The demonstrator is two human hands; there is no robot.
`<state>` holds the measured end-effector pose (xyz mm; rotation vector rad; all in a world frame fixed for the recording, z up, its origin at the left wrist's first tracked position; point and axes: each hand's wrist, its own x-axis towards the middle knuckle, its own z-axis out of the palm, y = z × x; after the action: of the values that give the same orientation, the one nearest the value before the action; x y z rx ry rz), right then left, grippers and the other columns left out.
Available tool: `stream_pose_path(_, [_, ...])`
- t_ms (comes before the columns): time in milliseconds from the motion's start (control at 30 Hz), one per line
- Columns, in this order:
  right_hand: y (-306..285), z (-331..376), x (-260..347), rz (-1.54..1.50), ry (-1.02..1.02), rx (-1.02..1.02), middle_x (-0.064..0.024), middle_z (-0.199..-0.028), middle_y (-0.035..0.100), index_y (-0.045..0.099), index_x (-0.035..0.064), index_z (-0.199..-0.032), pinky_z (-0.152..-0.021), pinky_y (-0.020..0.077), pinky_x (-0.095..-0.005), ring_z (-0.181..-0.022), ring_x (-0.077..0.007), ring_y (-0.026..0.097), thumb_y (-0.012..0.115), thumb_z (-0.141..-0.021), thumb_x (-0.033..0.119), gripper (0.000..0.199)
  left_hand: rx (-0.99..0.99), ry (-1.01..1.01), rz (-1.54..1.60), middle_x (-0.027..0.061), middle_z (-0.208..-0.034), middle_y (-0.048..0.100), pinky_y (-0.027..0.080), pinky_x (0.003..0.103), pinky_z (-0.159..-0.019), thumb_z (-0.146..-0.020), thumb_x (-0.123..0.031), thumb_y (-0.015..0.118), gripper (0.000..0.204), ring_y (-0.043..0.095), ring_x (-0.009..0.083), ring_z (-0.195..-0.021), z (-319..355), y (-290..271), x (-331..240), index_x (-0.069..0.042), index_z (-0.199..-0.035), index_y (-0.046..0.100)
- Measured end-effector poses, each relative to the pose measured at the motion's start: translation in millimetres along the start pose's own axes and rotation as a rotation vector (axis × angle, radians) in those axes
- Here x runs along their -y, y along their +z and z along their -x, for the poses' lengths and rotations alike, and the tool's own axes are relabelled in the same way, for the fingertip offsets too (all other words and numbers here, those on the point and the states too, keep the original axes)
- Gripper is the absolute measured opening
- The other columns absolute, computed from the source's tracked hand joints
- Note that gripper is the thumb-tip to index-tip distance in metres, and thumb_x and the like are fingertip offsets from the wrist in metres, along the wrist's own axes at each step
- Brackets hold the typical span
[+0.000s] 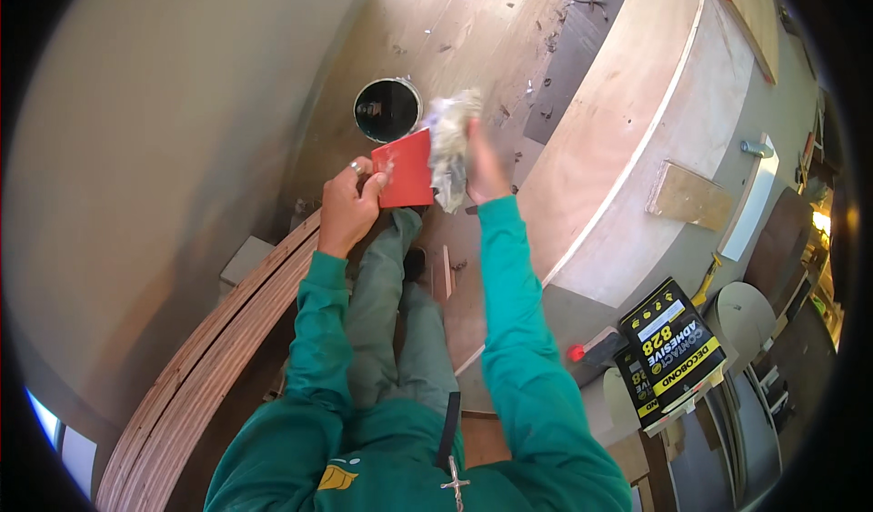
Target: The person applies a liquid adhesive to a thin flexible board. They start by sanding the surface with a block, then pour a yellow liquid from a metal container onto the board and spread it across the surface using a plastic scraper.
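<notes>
My left hand (348, 205) grips a flat red square scraper (405, 168) by its left edge, held out in front of me. My right hand (485, 168) holds a crumpled pale rag (451, 145) pressed against the scraper's right side. Both arms wear green sleeves. Just beyond the scraper, on the floor, stands an open round can (387, 109) with a dark inside. My green trouser legs show below the hands.
A large curved plywood form (637, 121) sweeps along the right. Stacked curved plywood strips (214, 357) lie at the lower left beside a pale wall. Two black-and-yellow adhesive cans (673, 344) stand at the lower right. Debris is scattered on the wooden floor (473, 30).
</notes>
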<state>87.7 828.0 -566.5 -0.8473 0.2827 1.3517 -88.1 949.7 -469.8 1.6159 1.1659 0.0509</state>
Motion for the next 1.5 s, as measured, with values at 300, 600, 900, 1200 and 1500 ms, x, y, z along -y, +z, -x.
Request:
stream_pose_path(300, [9.7,-21.7,-33.4,0.086,-0.270,-0.580,-0.0060,-0.095,0.071,0.068,0.0013,-0.109,-0.069,0.0557,-0.0298,-0.074,-0.0132,0.067,0.069,-0.097,0.038,0.039,0.032,0.124,-0.123,0.0036,-0.067,0.057,0.044,0.029,-0.055,-0.093,-0.008,0.062,0.011,0.053,0.0091,-0.059,8.6,12.3,-7.2,-0.001,-0.086,0.057])
stream_pose_path(600, [5.7,3.8,3.2,0.669,-0.029,0.100,-0.0066,-0.111,0.072,0.067,-0.0001,-0.118,-0.091,0.0513,-0.0287,-0.098,-0.0119,0.065,0.068,-0.097,0.040,0.045,0.202,0.151,-0.345,0.0218,-0.075,0.063,0.048,0.041,-0.066,-0.090,-0.017,0.063,0.016,0.060,0.0420,-0.070,-11.8,-12.5,5.7,-0.001,-0.092,0.062])
stream_pose_path(900, [22.2,11.3,-21.0,0.691,-0.392,-0.367,-0.0033,-0.098,0.072,0.070,-0.0024,-0.110,-0.078,0.0513,-0.0308,-0.088,-0.0095,0.062,0.060,-0.103,0.035,0.039,0.138,-0.039,0.386,0.0054,-0.090,0.072,0.053,0.028,-0.076,-0.099,-0.016,0.065,0.017,0.065,0.0102,-0.083,-11.8,-10.4,5.1,0.000,-0.099,0.069])
stream_pose_path(1200, [1.9,0.0,-10.0,0.503,-0.413,-0.688,-0.0060,-0.097,0.071,0.069,0.0002,-0.110,-0.076,0.0536,-0.0327,-0.083,-0.0141,0.065,0.059,-0.103,0.042,0.044,-0.054,0.062,0.169,0.0107,-0.080,0.072,0.055,0.028,-0.068,-0.097,-0.007,0.062,0.010,0.072,0.0146,-0.074,7.5,21.3,-5.8,0.002,-0.097,0.067])
stream_pose_path(1500, [20.5,22.5,7.5,0.898,-0.497,-0.163,-0.0133,-0.096,0.072,0.069,0.0039,-0.109,-0.078,0.0534,-0.0354,-0.085,-0.0249,0.070,0.066,-0.097,0.040,0.038,0.089,0.258,-0.290,0.0142,-0.078,0.071,0.055,0.032,-0.070,-0.095,-0.011,0.064,0.013,0.073,0.0200,-0.077,-1.4,4.4,-7.8,0.002,-0.096,0.067])
